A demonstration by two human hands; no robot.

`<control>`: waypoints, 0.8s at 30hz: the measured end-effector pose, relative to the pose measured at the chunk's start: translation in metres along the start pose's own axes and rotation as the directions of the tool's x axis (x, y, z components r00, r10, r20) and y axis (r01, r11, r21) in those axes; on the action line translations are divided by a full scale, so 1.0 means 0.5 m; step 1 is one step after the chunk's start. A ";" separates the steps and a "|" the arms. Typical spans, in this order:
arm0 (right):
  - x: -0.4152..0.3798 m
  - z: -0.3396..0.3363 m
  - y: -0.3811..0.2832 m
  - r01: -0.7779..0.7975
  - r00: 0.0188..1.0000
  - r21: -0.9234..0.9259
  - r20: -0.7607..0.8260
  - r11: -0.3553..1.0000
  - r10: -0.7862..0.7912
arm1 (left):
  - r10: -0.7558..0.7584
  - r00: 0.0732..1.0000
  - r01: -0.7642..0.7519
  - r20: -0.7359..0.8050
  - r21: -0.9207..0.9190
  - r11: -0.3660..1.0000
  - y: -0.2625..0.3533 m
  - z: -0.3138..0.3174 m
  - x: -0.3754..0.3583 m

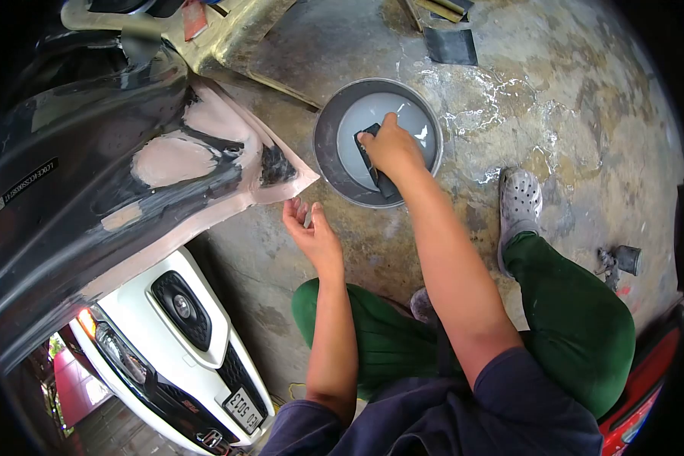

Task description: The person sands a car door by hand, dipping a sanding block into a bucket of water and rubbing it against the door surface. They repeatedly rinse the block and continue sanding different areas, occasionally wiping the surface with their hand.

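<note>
My right hand (394,152) grips a flat black sanding block (368,156) over a round grey basin (325,144). Cloudy water (365,114) partly fills the basin, and the block overlaps it in this view. My left hand (314,237) holds nothing, its fingers loosely bent and apart. Its fingertips are right at the lower edge of a dark car body panel (76,159), close to the pointed corner. Patches of pinkish filler (173,161) cover parts of that panel, with bare dark and grey areas between them.
Wet streaks mark the concrete floor (577,144) right of the basin. A black sheet (450,45) lies at the top. A white car front (213,319) stands lower left. A small dark tool (623,260) is at right, beyond my clog (520,201).
</note>
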State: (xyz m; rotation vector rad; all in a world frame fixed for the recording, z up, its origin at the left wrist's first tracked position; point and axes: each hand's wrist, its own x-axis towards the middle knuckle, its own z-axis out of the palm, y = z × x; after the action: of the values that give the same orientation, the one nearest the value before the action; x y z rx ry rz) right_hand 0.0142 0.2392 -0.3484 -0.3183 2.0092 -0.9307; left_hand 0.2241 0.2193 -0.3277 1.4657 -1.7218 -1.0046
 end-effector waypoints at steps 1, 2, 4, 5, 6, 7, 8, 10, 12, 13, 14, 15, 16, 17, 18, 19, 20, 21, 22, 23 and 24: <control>0.012 0.008 0.000 -0.042 0.999 -0.081 0.015 0.996 0.043 | -0.005 1.000 0.005 -0.003 -0.008 1.000 0.002 -0.002 0.001; 0.021 0.016 0.009 -0.058 0.998 -0.117 0.018 0.991 0.060 | -0.011 1.000 0.011 -0.006 -0.016 1.000 0.005 -0.003 0.002; 0.026 0.015 0.012 -0.089 0.995 -0.186 0.020 0.978 0.094 | 0.033 0.998 -0.034 -0.051 -0.009 0.999 0.016 -0.005 0.011; 0.026 0.014 0.018 -0.069 0.997 -0.130 0.038 0.989 0.074 | 0.053 0.996 -0.054 -0.075 -0.003 0.999 0.022 -0.008 0.016; -0.006 -0.013 -0.003 -0.048 0.997 -0.074 0.057 0.996 0.053 | 0.098 0.991 -0.096 -0.087 0.031 0.995 0.038 -0.012 0.023; -0.037 -0.028 -0.019 -0.030 0.997 -0.020 0.077 0.999 0.031 | 0.140 0.985 -0.134 -0.099 0.066 0.989 0.062 -0.019 0.032; -0.060 -0.024 -0.027 0.007 0.994 0.059 0.110 0.998 -0.014 | 0.182 0.977 -0.171 -0.110 0.104 0.980 0.075 -0.030 0.045; -0.108 -0.002 -0.049 0.071 0.981 0.224 0.158 0.972 -0.108 | 0.075 0.997 -0.077 0.018 0.194 0.978 0.082 -0.067 0.093; -0.142 0.066 -0.046 0.158 0.970 0.343 0.122 0.926 -0.211 | 0.013 0.994 -0.041 0.111 0.257 0.966 0.090 -0.084 0.119; -0.149 0.091 -0.045 0.195 0.963 0.375 0.100 0.906 -0.249 | 0.012 0.990 -0.051 0.144 0.275 0.960 0.094 -0.087 0.127; -0.151 0.107 -0.038 0.182 0.964 0.380 0.114 0.907 -0.241 | 0.010 0.984 -0.062 0.176 0.297 0.953 0.098 -0.091 0.134; -0.158 0.114 -0.040 0.164 0.964 0.388 0.132 0.907 -0.231 | 0.054 0.981 -0.114 0.187 0.322 0.940 0.099 -0.098 0.140; -0.164 0.121 -0.042 0.145 0.964 0.397 0.150 0.906 -0.220 | 0.100 0.974 -0.167 0.202 0.348 0.923 0.097 -0.104 0.148; -0.158 0.123 -0.046 0.175 0.962 0.374 0.132 0.911 -0.239 | 0.147 0.965 -0.220 0.217 0.367 0.904 0.098 -0.105 0.155; -0.149 0.119 -0.052 0.203 0.959 0.346 0.118 0.916 -0.258 | 0.150 0.963 -0.231 0.223 0.402 0.886 0.104 -0.105 0.157; -0.149 0.117 -0.053 0.229 0.956 0.316 0.106 0.921 -0.274 | 0.150 0.962 -0.239 0.228 0.437 0.867 0.113 -0.106 0.154; -0.155 0.119 -0.048 0.213 0.958 0.329 0.116 0.920 -0.263 | 0.154 0.960 -0.251 0.236 0.466 0.848 0.120 -0.104 0.154; -0.166 0.119 -0.043 0.201 0.959 0.343 0.121 0.918 -0.255 | 0.178 0.958 -0.266 0.227 0.453 0.851 0.121 -0.100 0.155; -0.169 0.119 -0.042 0.190 0.960 0.356 0.129 0.915 -0.249 | 0.202 0.956 -0.279 0.214 0.441 0.853 0.121 -0.095 0.155; -0.159 0.120 -0.045 0.207 0.959 0.347 0.113 0.915 -0.259 | 0.222 0.954 -0.289 0.199 0.430 0.855 0.119 -0.092 0.153; -0.152 0.119 -0.052 0.213 0.959 0.340 0.107 0.916 -0.263 | 0.214 0.959 -0.275 0.184 0.446 0.852 0.123 -0.090 0.150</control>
State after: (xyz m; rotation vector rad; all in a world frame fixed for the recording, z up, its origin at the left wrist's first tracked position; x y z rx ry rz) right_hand 0.1031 0.2325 -0.3035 -0.4414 1.6676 -1.3322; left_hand 0.2210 0.1441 -0.2522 1.4308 -2.2970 -0.5743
